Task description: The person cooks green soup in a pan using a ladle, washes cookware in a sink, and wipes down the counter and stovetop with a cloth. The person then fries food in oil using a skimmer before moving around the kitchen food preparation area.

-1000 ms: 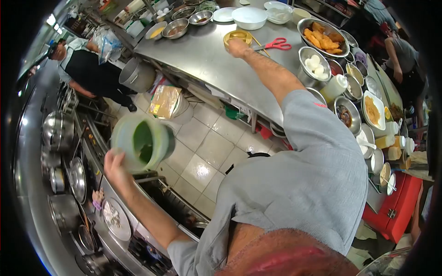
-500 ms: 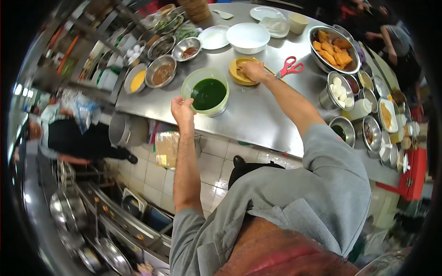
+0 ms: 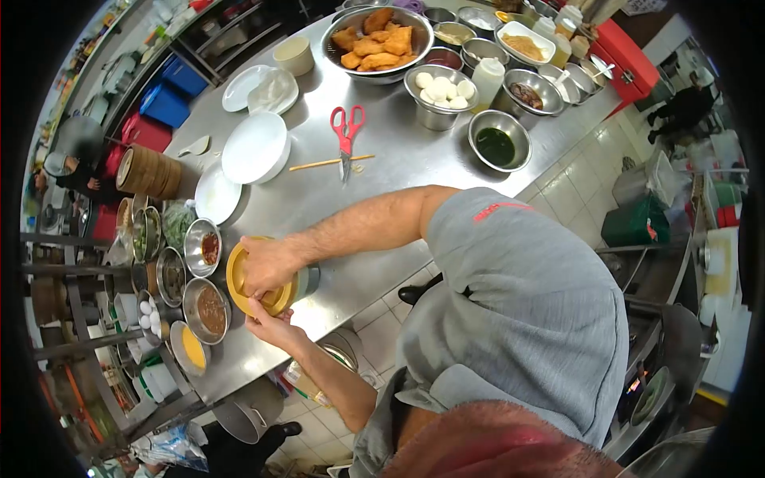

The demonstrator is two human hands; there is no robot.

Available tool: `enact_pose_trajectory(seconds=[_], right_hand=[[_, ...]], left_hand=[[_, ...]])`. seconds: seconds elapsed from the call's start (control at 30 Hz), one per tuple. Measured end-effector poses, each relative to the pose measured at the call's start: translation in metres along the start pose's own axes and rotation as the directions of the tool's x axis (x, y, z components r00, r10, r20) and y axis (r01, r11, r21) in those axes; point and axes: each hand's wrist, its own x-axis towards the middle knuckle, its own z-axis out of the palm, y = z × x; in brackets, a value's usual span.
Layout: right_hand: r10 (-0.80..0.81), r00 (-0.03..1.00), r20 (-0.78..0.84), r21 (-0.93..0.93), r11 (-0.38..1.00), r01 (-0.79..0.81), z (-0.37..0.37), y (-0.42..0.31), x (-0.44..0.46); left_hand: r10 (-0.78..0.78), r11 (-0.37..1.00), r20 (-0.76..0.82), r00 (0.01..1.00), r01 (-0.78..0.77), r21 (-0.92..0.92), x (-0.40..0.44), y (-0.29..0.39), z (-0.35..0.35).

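A yellow round lid (image 3: 236, 275) sits over the clear tub (image 3: 307, 280) near the table's left front edge; the green liquid seen earlier is hidden. My right hand (image 3: 271, 263) grips the lid from above, its fingers curled at the middle. Below it, my left hand (image 3: 269, 320) has its fingertips pressed to the lid's near rim. Red-handled scissors (image 3: 346, 139) lie on the table, touching or crossing a thin wooden stick (image 3: 319, 164). Left of them is a large white bowl (image 3: 256, 147).
Steel bowls with brown sauce (image 3: 211, 311) and yellow liquid (image 3: 191, 349) stand just left of the tub. Fried pieces (image 3: 378, 44), white eggs (image 3: 438, 88) and a green-liquid bowl (image 3: 496, 147) are farther right. A person's dark-clothed legs (image 3: 239, 454) show at the lower left.
The view has turned right. My right hand has carried the yellow lid from the tabletop onto the tub. My left hand has moved from the tub's side to the lid's rim.
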Motion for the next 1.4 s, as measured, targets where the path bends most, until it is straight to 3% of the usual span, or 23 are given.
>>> enact_pose_trajectory(seconds=[0.13,0.17,0.2,0.27,0.3,0.37,0.47,0.53,0.63,0.7,0.73,0.77,0.8,0.87,0.93,1.03,1.07,1.13,1.17,1.23,1.27,1.33,1.4], right_hand=[[0.001,0.993,-0.117,-0.026,1.000,-0.004,-0.004,0.000,0.001],[0.092,0.995,0.037,0.072,0.993,-0.095,-0.015,0.000,0.003],[0.100,0.994,0.033,0.063,0.993,-0.102,-0.016,0.006,0.001],[0.100,0.967,-0.233,0.124,0.990,-0.073,-0.014,0.020,0.006],[0.155,0.970,-0.188,0.142,0.981,-0.129,-0.024,0.030,0.006],[0.177,0.912,-0.370,0.118,0.983,-0.143,-0.069,0.040,-0.017],[0.244,0.849,-0.468,0.199,0.965,-0.168,-0.138,0.057,-0.091],[0.344,0.827,-0.444,0.177,0.939,-0.296,-0.188,0.052,-0.160],[0.520,0.754,-0.402,0.080,0.840,-0.537,-0.233,0.057,-0.271],[0.492,0.703,-0.513,0.046,0.834,-0.550,-0.252,0.079,-0.349],[0.647,0.653,-0.394,0.093,0.735,-0.671,-0.264,0.085,-0.382],[0.683,0.662,-0.309,-0.172,0.645,-0.745,-0.271,0.094,-0.408],[0.708,0.684,-0.174,-0.213,0.651,-0.728,-0.275,0.099,-0.427],[0.752,0.622,0.219,-0.219,0.659,-0.720,-0.270,0.118,-0.449],[0.683,0.670,0.289,-0.274,0.730,-0.626,-0.248,0.136,-0.468],[0.663,0.719,0.210,-0.192,0.749,-0.634,-0.248,0.145,-0.481],[0.664,0.728,0.171,-0.135,0.748,-0.650,-0.251,0.146,-0.485],[0.619,0.770,0.152,-0.072,0.784,-0.616,-0.276,0.148,-0.486],[0.633,0.770,0.081,-0.045,0.774,-0.632,-0.291,0.141,-0.484],[0.506,0.863,-0.019,-0.123,0.855,-0.504,-0.331,0.117,-0.477],[0.351,0.925,-0.146,-0.146,0.917,-0.372,-0.343,0.105,-0.475],[0.144,0.979,-0.146,-0.197,0.965,-0.171,-0.368,0.078,-0.462],[-0.047,0.998,-0.043,-0.174,0.984,0.039,-0.383,0.034,-0.446]], left_hand=[[0.162,0.986,-0.034,0.986,-0.163,-0.027,0.005,-0.004,0.008],[0.179,0.983,-0.011,0.984,-0.179,-0.030,0.008,-0.001,0.009],[0.183,0.983,-0.001,0.983,-0.183,-0.035,0.012,-0.001,0.015],[0.198,0.980,-0.075,0.977,-0.199,-0.014,0.020,-0.002,0.023],[0.193,0.981,-0.064,0.979,-0.193,0.010,0.023,-0.001,0.027],[0.185,0.982,-0.071,0.980,-0.187,-0.026,0.024,0.005,0.036],[0.121,0.988,-0.054,0.991,-0.126,-0.094,0.029,0.002,0.050],[0.178,0.946,0.024,0.984,-0.165,-0.280,0.019,-0.002,0.058],[0.224,0.958,0.020,0.974,-0.216,-0.188,-0.024,-0.013,0.069],[0.229,0.965,0.019,0.973,-0.224,-0.135,-0.057,-0.031,0.070],[0.208,0.969,0.048,0.977,-0.199,-0.146,-0.084,-0.035,0.077],[0.195,0.975,0.072,0.978,-0.185,-0.122,-0.108,-0.043,0.087],[0.175,0.981,0.090,0.981,-0.166,-0.099,-0.135,-0.051,0.096],[0.137,0.990,0.095,0.986,-0.133,-0.051,-0.191,-0.065,0.124],[0.114,0.991,0.107,0.988,-0.106,-0.079,-0.239,-0.080,0.150],[0.071,0.997,0.197,0.978,-0.062,-0.050,-0.298,-0.098,0.183],[0.081,0.995,0.144,0.986,-0.073,-0.060,-0.319,-0.098,0.191],[0.073,0.995,0.261,0.963,-0.088,0.044,-0.354,-0.084,0.206],[0.089,0.994,0.209,0.974,-0.100,0.039,-0.366,-0.076,0.209],[0.183,0.952,0.262,0.947,-0.238,0.194,-0.392,-0.059,0.213],[0.189,0.952,0.212,0.959,-0.232,0.200,-0.403,-0.049,0.217],[0.423,0.865,0.253,0.870,-0.471,0.173,-0.426,-0.028,0.218],[0.541,0.713,0.304,0.784,-0.619,0.329,-0.451,-0.005,0.207]])
